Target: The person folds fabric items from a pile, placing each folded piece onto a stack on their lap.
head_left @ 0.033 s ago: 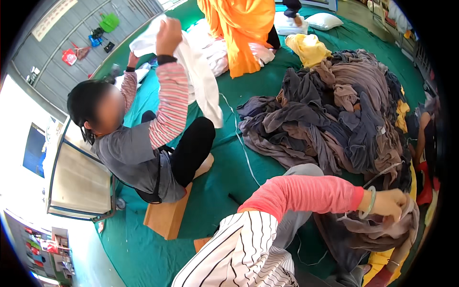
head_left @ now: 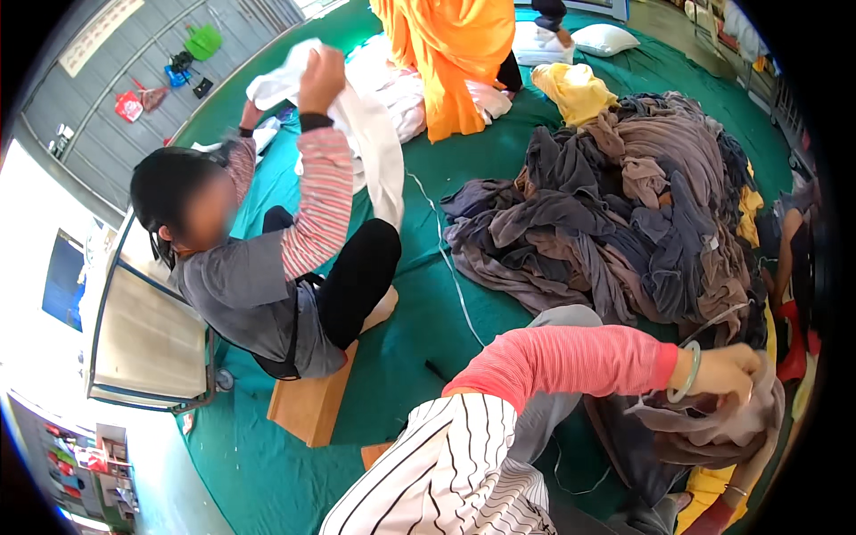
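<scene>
My left hand [head_left: 724,374], in a pink striped sleeve with a pale bangle at the wrist, is closed on a thin grey-brown cloth [head_left: 704,432] at the lower right. The cloth hangs in folds below the fingers. My right hand [head_left: 756,450] reaches up from the lower right edge behind that same cloth, a thin bracelet on its wrist. Fabric hides its fingers. Beyond my left arm lies a large heap of grey and brown cloths [head_left: 615,209]. Yellow fabric [head_left: 711,486] shows under the held cloth.
On the left, a person [head_left: 259,267] sits on a low wooden stool [head_left: 312,397], holding up a white cloth [head_left: 379,152]. Orange fabric [head_left: 450,67] and white pillows [head_left: 604,39] are at the back. A cord [head_left: 450,263] crosses the green floor sheet [head_left: 419,308]. A wheeled cart [head_left: 147,325] stands left.
My left hand has shifted slightly, and the cloth at its fingers has spread a little. The other person's white cloth has swung slightly left.
</scene>
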Tool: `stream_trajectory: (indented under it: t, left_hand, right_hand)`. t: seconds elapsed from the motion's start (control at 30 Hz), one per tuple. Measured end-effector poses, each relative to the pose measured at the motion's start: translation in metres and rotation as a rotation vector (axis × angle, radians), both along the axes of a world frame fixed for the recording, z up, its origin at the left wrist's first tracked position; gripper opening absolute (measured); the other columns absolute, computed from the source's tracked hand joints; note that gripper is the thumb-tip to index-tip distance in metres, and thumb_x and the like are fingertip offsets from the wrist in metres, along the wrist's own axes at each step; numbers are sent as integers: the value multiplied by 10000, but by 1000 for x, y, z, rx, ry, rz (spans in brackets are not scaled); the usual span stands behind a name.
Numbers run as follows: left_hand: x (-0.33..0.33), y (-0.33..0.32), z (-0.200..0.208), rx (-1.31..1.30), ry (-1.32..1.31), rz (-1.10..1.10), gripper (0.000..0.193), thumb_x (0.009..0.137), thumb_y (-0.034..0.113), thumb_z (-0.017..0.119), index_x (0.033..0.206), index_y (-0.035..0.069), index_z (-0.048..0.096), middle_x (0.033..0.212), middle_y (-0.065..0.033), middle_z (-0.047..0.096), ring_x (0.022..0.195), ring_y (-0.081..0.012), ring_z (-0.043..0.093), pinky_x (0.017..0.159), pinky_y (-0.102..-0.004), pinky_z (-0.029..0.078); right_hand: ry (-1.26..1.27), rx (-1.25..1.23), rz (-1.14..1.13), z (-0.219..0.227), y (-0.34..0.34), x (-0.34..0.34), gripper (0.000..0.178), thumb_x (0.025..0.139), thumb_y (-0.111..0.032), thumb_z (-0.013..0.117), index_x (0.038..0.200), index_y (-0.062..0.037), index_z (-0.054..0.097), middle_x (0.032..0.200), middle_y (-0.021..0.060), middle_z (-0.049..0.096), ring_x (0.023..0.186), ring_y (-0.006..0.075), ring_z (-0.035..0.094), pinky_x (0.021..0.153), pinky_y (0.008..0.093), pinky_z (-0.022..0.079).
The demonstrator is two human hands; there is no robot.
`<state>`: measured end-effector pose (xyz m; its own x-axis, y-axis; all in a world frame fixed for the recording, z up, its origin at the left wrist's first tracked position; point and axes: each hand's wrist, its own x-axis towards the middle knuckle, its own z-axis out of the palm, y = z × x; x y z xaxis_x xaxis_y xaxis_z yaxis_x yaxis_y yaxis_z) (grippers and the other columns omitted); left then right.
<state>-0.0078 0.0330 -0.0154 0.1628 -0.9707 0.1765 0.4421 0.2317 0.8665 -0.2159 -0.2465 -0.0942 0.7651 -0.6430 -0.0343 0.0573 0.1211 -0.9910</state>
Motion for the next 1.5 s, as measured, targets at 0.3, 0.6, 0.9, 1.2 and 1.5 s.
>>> stream_trajectory:
  t: [0.3, 0.6, 0.9, 1.2, 1.5]
  left_hand:
    - [19, 5, 15, -155, 247, 19, 78, 686, 35, 563, 721, 78, 508, 686, 15, 523, 605, -76, 513, 525, -207, 391]
    - [11, 15, 31, -188, 337, -50, 143, 694, 19, 564, 821, 63, 515, 693, 14, 520, 611, -73, 514, 496, -198, 378]
    - [13, 21, 20, -208, 102, -121, 271, 701, 38, 584, 966, 30, 529, 886, -5, 581, 796, -71, 557, 678, -205, 446]
    - [21, 29, 44, -264, 170, 0, 390, 717, 75, 581, 1100, 25, 526, 998, -29, 578, 918, -108, 542, 816, -262, 433]
    - [36, 52, 49, -125, 28, 481, 138, 876, 138, 528, 973, 49, 569, 866, 24, 579, 805, -62, 531, 753, -211, 405]
  right_hand:
    - [-80, 389, -542, 78, 96, 29, 452, 936, -330, 350, 1296, -59, 389, 1344, 62, 388, 1227, 207, 353, 1036, 322, 247]
    - [-331, 381, 554, 66, 72, 15, 476, 937, -363, 354, 1303, -60, 370, 1325, 80, 408, 1195, 237, 395, 1033, 361, 256]
    - [-23, -54, 56, 16, -1, -7, 401, 883, -231, 483, 1224, -22, 471, 1219, 70, 495, 1128, 173, 449, 957, 276, 339]
    - [35, -341, 57, 34, 15, -39, 348, 902, -174, 463, 1224, -44, 446, 1213, 69, 493, 1105, 200, 476, 948, 292, 372]
    - [-518, 147, -92, 87, 75, -67, 339, 935, -265, 393, 1148, -26, 502, 1138, 86, 549, 1055, 191, 520, 938, 323, 386]
